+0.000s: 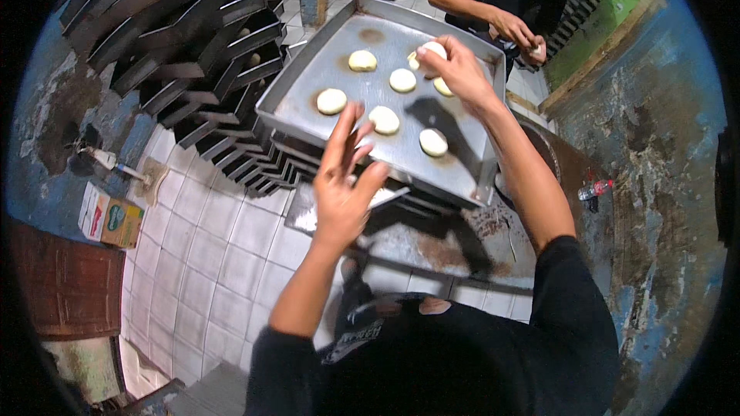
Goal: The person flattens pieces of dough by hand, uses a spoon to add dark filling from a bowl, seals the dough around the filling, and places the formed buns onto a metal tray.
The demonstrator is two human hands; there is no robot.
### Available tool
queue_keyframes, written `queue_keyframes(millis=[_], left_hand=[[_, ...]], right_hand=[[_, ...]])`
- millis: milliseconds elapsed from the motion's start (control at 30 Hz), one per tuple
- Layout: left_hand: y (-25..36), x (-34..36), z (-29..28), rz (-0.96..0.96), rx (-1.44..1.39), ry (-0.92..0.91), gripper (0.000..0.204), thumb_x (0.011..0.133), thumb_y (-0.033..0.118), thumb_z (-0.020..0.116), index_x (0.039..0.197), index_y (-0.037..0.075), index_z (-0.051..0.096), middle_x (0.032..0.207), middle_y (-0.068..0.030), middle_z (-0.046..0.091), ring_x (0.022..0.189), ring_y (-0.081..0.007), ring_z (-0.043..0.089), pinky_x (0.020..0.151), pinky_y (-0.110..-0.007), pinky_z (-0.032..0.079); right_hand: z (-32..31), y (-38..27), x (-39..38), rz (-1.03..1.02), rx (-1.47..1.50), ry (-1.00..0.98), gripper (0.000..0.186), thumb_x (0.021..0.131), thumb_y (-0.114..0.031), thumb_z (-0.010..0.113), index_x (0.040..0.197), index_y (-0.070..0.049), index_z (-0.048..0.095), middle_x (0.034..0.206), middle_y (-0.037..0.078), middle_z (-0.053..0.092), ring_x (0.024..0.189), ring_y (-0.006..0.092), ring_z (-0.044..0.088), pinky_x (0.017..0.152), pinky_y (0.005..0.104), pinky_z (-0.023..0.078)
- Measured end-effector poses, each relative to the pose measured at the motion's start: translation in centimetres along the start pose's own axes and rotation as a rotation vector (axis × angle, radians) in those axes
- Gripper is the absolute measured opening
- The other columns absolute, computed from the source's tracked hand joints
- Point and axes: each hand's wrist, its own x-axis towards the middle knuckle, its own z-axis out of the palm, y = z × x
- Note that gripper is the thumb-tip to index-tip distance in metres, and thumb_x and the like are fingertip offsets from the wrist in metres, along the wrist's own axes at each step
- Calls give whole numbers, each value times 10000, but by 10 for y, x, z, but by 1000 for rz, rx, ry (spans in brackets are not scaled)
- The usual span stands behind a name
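Item: my right hand (pixel 460 69), fingers pinched shut on one pale dough round (pixel 432 50), held just over the far right part of the metal baking tray (pixel 308 81). Item: my left hand (pixel 343 185), empty, fingers spread, hovering above the tray's near edge and touching nothing I can make out. Item: six more dough rounds lying flat on the tray, among them one at the left (pixel 331 100), one near the middle (pixel 402 79) and one toward the near right (pixel 433 141), each apart from its neighbours. Item: the tray rests on a stack of dark trays (pixel 193 46) and looks tilted. Risks, as I judge them: setting the held round against the one just beside my fingers, so they fuse; squeezing it out of shape; my left hand knocking the tray edge and sliding everything.
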Motion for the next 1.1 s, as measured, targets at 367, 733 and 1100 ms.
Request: queue_keyframes(millis=[367, 733, 1100], left_hand=[[-22, -19, -180, -187, 392, 270, 494, 903, 28, 562, 1394, -17, 533, 1369, -177, 570, 1147, -251, 612, 957, -336, 488], [-29, 19, -158, -148, 261, 142, 437, 920, -10, 579, 1357, 2, 567, 1344, -163, 582, 1149, -236, 628, 944, -324, 501], [-6, 4, -65, 44, 345, 101, 215, 991, -11, 519, 1139, -58, 668, 1087, -150, 643, 913, -182, 684, 801, -292, 563]], right_hand=[[31, 180, 143, -98, -859, -244, 620, 1069, -428, 352, 1461, 48, 414, 1589, 295, 263, 1471, 440, 271, 1197, 460, 263], [45, 176, 178, -37, -908, -159, 672, 1042, -499, 414, 1547, -67, 319, 1611, 218, 267, 1474, 398, 278, 1158, 496, 317], [73, 45, 109, -173, -468, -435, 319, 882, -295, 703, 1056, -29, 726, 998, 165, 725, 873, 249, 700, 794, 392, 548]])
